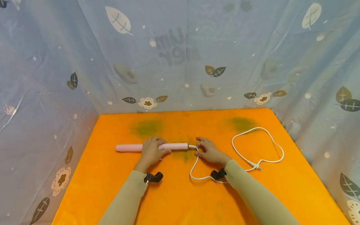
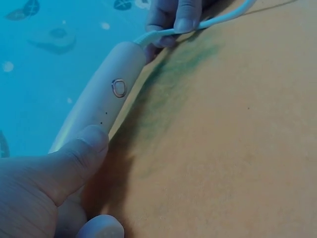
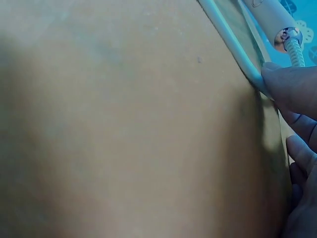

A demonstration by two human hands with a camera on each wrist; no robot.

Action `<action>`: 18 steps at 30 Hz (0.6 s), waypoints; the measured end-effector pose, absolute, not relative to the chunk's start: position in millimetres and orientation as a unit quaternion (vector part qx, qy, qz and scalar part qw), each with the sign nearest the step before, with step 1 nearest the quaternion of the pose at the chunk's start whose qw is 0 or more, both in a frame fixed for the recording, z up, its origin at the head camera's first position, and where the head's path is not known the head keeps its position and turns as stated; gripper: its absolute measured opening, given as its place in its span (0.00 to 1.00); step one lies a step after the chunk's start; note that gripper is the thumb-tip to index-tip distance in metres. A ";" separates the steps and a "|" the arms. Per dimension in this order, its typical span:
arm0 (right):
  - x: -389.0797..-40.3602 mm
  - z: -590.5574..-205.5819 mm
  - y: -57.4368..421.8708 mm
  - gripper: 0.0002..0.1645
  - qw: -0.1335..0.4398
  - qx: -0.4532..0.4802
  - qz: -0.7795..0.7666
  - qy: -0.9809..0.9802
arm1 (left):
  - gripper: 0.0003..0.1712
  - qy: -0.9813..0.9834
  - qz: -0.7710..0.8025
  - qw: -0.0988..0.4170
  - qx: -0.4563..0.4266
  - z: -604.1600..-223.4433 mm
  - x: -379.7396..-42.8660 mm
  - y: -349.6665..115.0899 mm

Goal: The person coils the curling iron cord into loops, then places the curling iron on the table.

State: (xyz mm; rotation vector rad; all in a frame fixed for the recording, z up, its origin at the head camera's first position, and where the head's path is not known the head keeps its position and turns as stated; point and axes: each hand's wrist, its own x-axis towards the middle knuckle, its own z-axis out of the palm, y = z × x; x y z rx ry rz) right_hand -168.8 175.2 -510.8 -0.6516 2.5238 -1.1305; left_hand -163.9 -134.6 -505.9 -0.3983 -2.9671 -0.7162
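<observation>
A pink hair straightener (image 1: 175,146), slim and rod-shaped, lies crosswise over the orange table. My left hand (image 1: 152,151) grips it around the middle, the thumb (image 2: 91,141) along its near side. In the left wrist view an oval button (image 2: 119,88) and small dots show on the handle. From its right end runs a white cord (image 1: 194,170). My right hand (image 1: 209,151) pinches that cord close to the handle, thumb (image 3: 290,87) on top and fingers partly hidden beneath.
The cord passes under the right forearm and loops on the right side of the orange table (image 1: 174,193), where its plug (image 1: 254,165) lies. Patterned curtains (image 1: 180,37) enclose the table at the back and both sides. Each wrist carries a black strap mount (image 1: 154,177).
</observation>
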 end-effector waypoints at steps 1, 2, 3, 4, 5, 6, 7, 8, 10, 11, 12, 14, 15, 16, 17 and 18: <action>-168.5 -510.7 175.1 0.10 0.151 -0.228 -0.392 0.878 | 0.25 -0.964 -0.230 0.032 -0.131 -506.7 -163.6 -134.4; -168.6 -511.2 175.1 0.11 0.150 -0.230 -0.389 0.879 | 0.26 -0.964 -0.230 0.030 -0.130 -507.1 -163.2 -134.4; -168.6 -511.1 174.8 0.11 0.148 -0.231 -0.386 0.881 | 0.26 -0.964 -0.230 0.030 -0.130 -507.4 -162.8 -134.4; -168.5 -510.6 174.3 0.11 0.148 -0.231 -0.386 0.881 | 0.26 -0.964 -0.232 0.032 -0.129 -507.6 -162.6 -134.4; -168.9 -510.5 173.8 0.11 0.146 -0.230 -0.384 0.882 | 0.26 -0.964 -0.232 0.034 -0.128 -507.7 -162.5 -134.6; -169.2 -510.5 173.3 0.11 0.144 -0.230 -0.384 0.882 | 0.25 -0.964 -0.232 0.036 -0.128 -507.4 -162.5 -134.7; -169.5 -510.5 172.9 0.11 0.143 -0.229 -0.385 0.882 | 0.25 -0.964 -0.232 0.039 -0.127 -507.2 -162.6 -134.9; -169.8 -510.7 172.6 0.12 0.140 -0.229 -0.384 0.883 | 0.25 -0.963 -0.233 0.039 -0.126 -506.8 -162.6 -135.2; -170.1 -511.0 172.1 0.12 0.142 -0.228 -0.385 0.883 | 0.25 -0.964 -0.231 0.040 -0.128 -506.4 -162.7 -135.5; -170.4 -511.9 172.4 0.12 0.141 -0.228 -0.384 0.883 | 0.25 -0.964 -0.230 0.040 -0.129 -506.3 -162.8 -135.5; -170.5 -512.5 172.7 0.12 0.143 -0.228 -0.384 0.883 | 0.25 -0.964 -0.229 0.038 -0.130 -506.3 -162.9 -135.3; -170.7 -513.2 173.7 0.11 0.143 -0.226 -0.387 0.882 | 0.25 -0.964 -0.230 0.034 -0.132 -506.6 -163.6 -134.4; -170.7 -513.6 174.4 0.11 0.143 -0.227 -0.389 0.881 | 0.25 -0.964 -0.230 0.033 -0.132 -506.9 -164.1 -133.6; -170.6 -513.8 175.3 0.11 0.141 -0.228 -0.389 0.881 | 0.25 -0.964 -0.230 0.032 -0.132 -507.0 -164.8 -132.7; -170.6 -513.8 176.2 0.10 0.139 -0.229 -0.391 0.881 | 0.25 -0.963 -0.231 0.032 -0.132 -507.1 -165.5 -131.6; -170.6 -513.3 177.0 0.10 0.139 -0.228 -0.394 0.880 | 0.25 -0.963 -0.231 0.033 -0.133 -507.1 -166.1 -130.4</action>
